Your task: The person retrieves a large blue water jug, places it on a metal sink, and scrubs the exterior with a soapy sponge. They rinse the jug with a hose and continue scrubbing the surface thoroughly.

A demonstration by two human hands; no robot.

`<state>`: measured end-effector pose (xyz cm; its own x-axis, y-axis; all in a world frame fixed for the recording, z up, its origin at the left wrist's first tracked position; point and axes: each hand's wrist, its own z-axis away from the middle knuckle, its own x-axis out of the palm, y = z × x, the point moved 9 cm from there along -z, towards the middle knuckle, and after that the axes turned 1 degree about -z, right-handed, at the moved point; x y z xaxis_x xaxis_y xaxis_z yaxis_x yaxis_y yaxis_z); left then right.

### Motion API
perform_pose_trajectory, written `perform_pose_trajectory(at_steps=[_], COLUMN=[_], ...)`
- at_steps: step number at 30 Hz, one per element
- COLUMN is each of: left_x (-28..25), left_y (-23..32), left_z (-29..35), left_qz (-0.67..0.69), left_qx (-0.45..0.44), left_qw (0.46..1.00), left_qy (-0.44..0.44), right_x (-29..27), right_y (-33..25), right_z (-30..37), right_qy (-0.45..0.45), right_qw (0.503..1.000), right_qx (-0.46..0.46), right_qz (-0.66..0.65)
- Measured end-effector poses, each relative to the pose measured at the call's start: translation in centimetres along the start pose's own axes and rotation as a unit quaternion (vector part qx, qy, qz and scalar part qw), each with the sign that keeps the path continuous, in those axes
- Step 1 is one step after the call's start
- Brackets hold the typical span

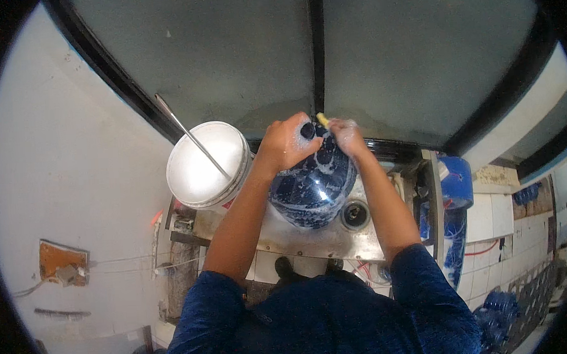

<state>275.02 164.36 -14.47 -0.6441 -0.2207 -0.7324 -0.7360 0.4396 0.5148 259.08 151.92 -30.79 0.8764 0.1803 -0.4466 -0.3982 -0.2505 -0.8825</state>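
A large dark-blue water jug, streaked with white suds, stands on the metal worktop in front of me. My left hand is closed around the top of the jug at its neck, with the dark round mouth showing between thumb and fingers. On the jug's far right shoulder, my right hand is closed on a yellow sponge; only its end shows. Foam coats both hands. The jug's far side is hidden.
Left of the jug, a white bucket holds a long metal rod. A dark round opening sits in the metal worktop. Grey panels rise behind. To the right are a blue drum and blue bottles.
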Motion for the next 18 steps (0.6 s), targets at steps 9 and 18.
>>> perform_pose_trajectory(at_steps=[9,18], left_x=[0.0,0.3], left_y=[-0.8,-1.6], left_z=[2.0,1.6], left_qz=[0.047,0.054], left_qx=[-0.069,-0.109], left_qw=[0.995,0.991], left_qy=[0.053,0.049], right_x=[-2.2,1.9], right_y=[-8.5,-11.6], right_z=[13.0,5.0], right_qy=[0.010,-0.018], right_qw=[0.942,0.980], right_qx=[-0.115,-0.186], right_qz=[0.316,0.061])
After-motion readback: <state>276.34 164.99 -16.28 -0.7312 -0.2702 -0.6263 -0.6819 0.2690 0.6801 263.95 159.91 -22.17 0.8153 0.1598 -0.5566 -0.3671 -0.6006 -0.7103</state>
